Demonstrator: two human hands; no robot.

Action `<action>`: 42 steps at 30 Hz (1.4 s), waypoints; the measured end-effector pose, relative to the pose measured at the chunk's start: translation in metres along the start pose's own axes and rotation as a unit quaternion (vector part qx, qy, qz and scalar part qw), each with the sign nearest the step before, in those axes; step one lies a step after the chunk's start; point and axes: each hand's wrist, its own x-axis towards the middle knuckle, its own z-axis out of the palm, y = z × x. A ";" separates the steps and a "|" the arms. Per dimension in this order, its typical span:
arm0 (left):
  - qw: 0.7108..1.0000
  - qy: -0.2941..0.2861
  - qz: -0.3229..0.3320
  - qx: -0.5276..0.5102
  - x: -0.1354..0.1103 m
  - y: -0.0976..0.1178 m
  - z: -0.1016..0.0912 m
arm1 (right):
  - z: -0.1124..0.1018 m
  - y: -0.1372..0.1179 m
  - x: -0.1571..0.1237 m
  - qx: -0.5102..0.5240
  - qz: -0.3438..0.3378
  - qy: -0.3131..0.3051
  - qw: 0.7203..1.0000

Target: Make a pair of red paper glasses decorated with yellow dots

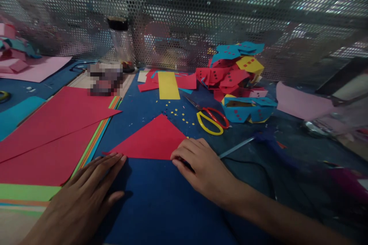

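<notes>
A red paper folded into a triangle (152, 139) lies on the blue table top (155, 199). My left hand (86, 195) rests flat with its fingers stretched out, the fingertips touching the triangle's lower left corner. My right hand (201, 168) has curled fingers pressed on the triangle's lower right corner. Whether it pinches the paper edge is unclear.
A stack of coloured paper sheets (48, 138) with red on top lies at the left. Red-and-yellow scissors (211, 118) lie behind the triangle. A pile of red, blue and yellow paper pieces (238, 76) sits further back, beside a yellow strip (168, 85). A perforated metal screen (184, 15) closes the back.
</notes>
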 end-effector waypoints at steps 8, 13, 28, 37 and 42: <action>0.999 0.017 -0.003 0.032 -0.005 -0.005 -0.002 | 0.001 0.000 0.000 0.007 0.003 0.003 1.000; 1.000 0.019 -0.003 0.018 -0.008 -0.006 -0.003 | 0.001 0.001 0.000 0.002 0.003 0.004 1.000; 0.998 0.021 -0.053 -0.001 -0.001 -0.008 -0.004 | 0.001 0.000 0.000 0.002 -0.002 0.007 1.000; 0.999 0.033 0.011 0.012 0.002 -0.020 -0.006 | 0.000 0.001 -0.001 -0.059 -0.041 0.002 0.997; 0.999 0.001 0.028 -0.018 0.022 -0.025 -0.018 | 0.000 -0.001 -0.002 -0.124 -0.070 0.002 0.990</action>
